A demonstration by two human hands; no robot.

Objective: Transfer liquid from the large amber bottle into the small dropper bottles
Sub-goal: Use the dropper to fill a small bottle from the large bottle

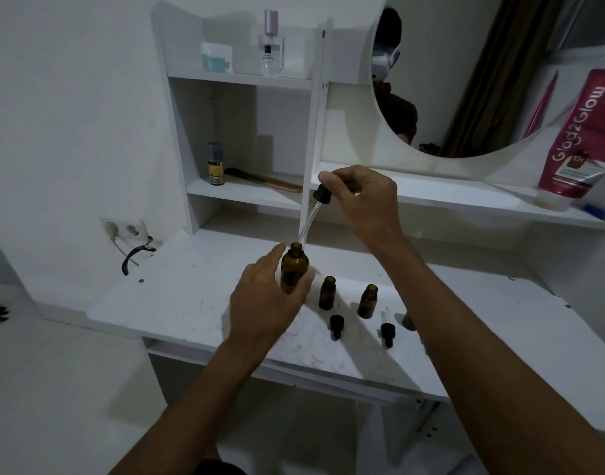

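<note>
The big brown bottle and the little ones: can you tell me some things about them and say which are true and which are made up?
1. The left hand holds the large amber bottle upright on the table. True.
2. The right hand holds a spoon. False: it holds a dropper whose glass tip points down at the bottle's mouth.
3. Two small dropper bottles stand open on the table. True.
4. The small bottles have their caps screwed on. False: two black dropper caps lie on the table in front of them.
5. The large bottle has its lid on. False: its mouth is open.
</note>
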